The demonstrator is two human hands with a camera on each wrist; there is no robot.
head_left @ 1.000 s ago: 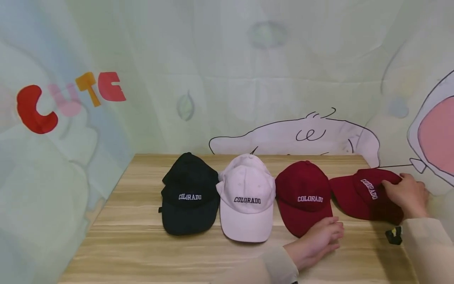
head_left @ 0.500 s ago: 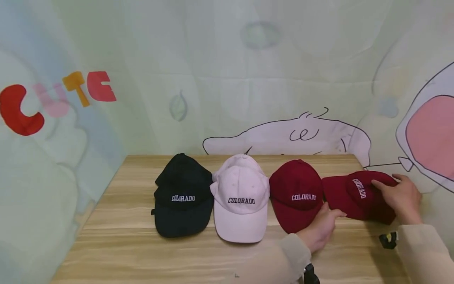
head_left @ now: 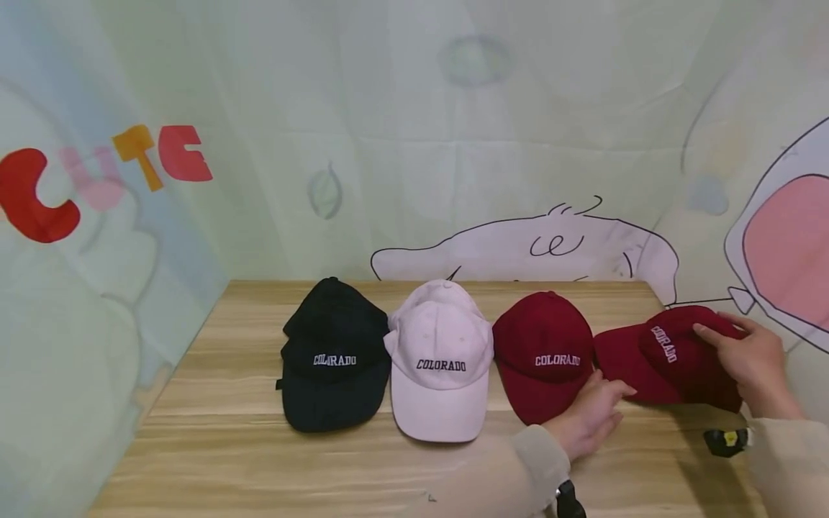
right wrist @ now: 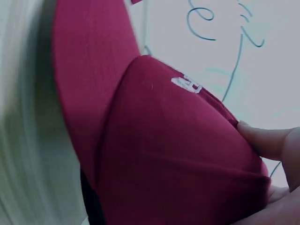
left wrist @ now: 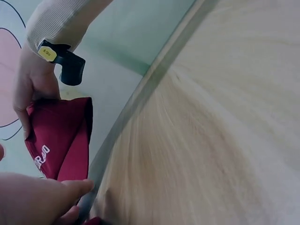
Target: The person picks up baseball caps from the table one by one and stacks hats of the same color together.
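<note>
My right hand [head_left: 758, 367] grips the crown of a dark red baseball cap [head_left: 673, 360], thumb on its near face, the other fingers partly hidden behind it. This cap is turned sideways, brim to the left, and its crown side is off the table. In the right wrist view the cap [right wrist: 173, 140] fills much of the picture. My left hand [head_left: 589, 417] is by the front of a second dark red cap [head_left: 544, 352], with an extended finger at the brim of the gripped cap. In the left wrist view that hand's fingers [left wrist: 75, 187] look mostly straight.
A white cap [head_left: 440, 403] and a black cap [head_left: 333, 396] lie left of the red ones in a row, brims toward me. All have COLORADO lettering. The wooden table [head_left: 259, 467] ends at a printed cloth backdrop [head_left: 401, 180].
My left hand has moved up and right, from below the second red cap to between the two red caps. My right hand keeps its grip, and the cap's crown has risen slightly.
</note>
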